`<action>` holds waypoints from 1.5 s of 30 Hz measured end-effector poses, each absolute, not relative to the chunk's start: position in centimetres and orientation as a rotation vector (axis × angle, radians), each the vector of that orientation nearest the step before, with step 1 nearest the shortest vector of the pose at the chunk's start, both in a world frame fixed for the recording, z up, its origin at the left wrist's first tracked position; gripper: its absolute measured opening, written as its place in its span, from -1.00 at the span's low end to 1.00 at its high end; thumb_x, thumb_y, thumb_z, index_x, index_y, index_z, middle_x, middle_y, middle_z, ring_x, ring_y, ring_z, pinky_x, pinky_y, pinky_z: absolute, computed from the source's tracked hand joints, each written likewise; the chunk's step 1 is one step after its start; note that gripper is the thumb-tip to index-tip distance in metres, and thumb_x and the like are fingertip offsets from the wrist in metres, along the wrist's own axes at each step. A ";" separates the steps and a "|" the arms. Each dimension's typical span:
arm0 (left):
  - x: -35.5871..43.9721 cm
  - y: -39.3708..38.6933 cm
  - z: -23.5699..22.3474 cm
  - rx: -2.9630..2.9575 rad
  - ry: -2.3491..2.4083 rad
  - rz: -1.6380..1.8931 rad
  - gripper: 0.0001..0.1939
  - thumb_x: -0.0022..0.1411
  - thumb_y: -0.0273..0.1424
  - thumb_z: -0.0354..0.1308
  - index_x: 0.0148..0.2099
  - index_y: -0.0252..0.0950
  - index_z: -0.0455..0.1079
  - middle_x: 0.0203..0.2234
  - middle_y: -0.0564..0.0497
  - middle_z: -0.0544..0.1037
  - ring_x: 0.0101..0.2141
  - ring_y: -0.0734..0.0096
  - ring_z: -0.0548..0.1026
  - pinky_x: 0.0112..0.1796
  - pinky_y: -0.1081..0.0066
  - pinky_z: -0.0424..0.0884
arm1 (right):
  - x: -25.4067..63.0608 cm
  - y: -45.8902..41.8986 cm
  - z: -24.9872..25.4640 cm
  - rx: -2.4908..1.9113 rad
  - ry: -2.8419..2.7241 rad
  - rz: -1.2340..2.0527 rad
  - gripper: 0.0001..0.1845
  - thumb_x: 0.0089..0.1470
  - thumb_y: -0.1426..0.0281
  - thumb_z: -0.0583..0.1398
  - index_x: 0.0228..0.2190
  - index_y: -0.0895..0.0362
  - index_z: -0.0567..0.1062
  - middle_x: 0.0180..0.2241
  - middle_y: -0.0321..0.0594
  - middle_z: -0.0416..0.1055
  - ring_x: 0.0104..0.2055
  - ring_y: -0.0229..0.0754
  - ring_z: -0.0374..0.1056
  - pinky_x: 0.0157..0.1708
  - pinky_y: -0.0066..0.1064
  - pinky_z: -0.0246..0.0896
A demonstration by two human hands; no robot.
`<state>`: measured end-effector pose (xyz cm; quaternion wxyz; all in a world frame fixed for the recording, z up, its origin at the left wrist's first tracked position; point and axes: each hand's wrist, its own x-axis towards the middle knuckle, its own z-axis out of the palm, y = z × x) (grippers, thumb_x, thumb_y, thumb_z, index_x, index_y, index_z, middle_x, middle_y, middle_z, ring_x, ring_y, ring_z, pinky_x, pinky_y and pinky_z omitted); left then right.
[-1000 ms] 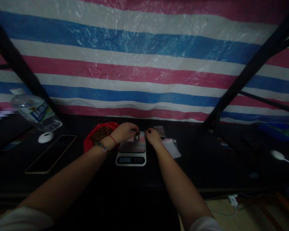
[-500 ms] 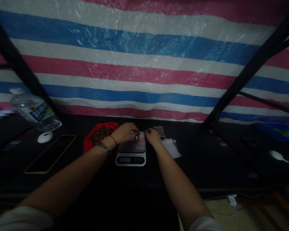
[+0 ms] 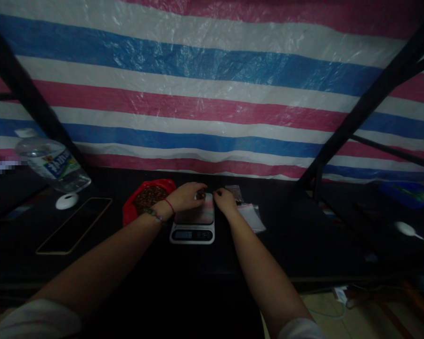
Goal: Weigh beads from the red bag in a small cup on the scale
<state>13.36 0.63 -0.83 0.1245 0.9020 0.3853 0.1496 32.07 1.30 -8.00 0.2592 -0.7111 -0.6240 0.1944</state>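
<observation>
A: Nearest the camera, what lies under the hands?

B: A kitchen scale (image 3: 192, 225), its display at the 6 o'clock edge and its long axis running from 6 to 12 o'clock, away from the person.

A: And the hands themselves?

B: Both sit at the far end of the scale. The left hand (image 3: 185, 196) comes in from 8 o'clock, fingers curled around a small metal cup (image 3: 200, 194) on the platform's far right corner. Whether they pinch it or only rest on it, I cannot tell; the light is too dim.

A: The right hand (image 3: 225, 200)?

B: Just beside the scale at 3 o'clock of the cup, fingertips pinched together. Whether it holds anything is unclear.

A: So which is nearer the cup?

B: The left, touching it. Behind its wrist, at 9 o'clock, a red bag of brown bits (image 3: 146, 198); clear little bags (image 3: 250, 215) lie right of the right hand.
</observation>
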 end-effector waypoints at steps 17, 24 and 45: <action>11.9 0.8 -0.5 2.607 1.116 0.379 -0.53 0.02 -0.17 0.22 -0.04 -0.30 0.44 -0.17 -0.09 0.53 -0.14 0.22 0.47 -0.12 0.37 0.34 | 32.3 1.3 -7.9 -1.880 -1.684 0.522 -0.69 0.13 0.29 0.06 -0.26 0.14 0.55 -0.22 -0.10 0.53 -0.10 -0.11 0.41 -0.11 -0.39 0.21; 5.4 2.1 1.0 2.455 1.499 0.502 -0.55 0.23 -0.12 -0.09 -0.10 -0.29 0.47 -0.19 -0.08 0.57 -0.19 0.26 0.50 -0.14 0.38 0.36 | 32.4 1.2 -7.9 -1.876 -1.699 0.522 -0.68 0.13 0.27 0.05 -0.26 0.13 0.55 -0.22 -0.11 0.53 -0.11 -0.11 0.42 -0.12 -0.39 0.22; 1.0 3.3 -0.8 2.536 1.301 -0.100 -0.77 0.05 -0.43 0.08 -0.28 -0.20 0.56 -0.33 0.02 0.60 -0.33 0.38 0.51 -0.27 0.49 0.35 | 32.2 0.8 -7.9 -1.872 -1.716 0.507 -0.72 0.11 0.28 0.07 -0.29 0.13 0.53 -0.28 -0.15 0.53 -0.19 -0.14 0.43 -0.20 -0.41 0.22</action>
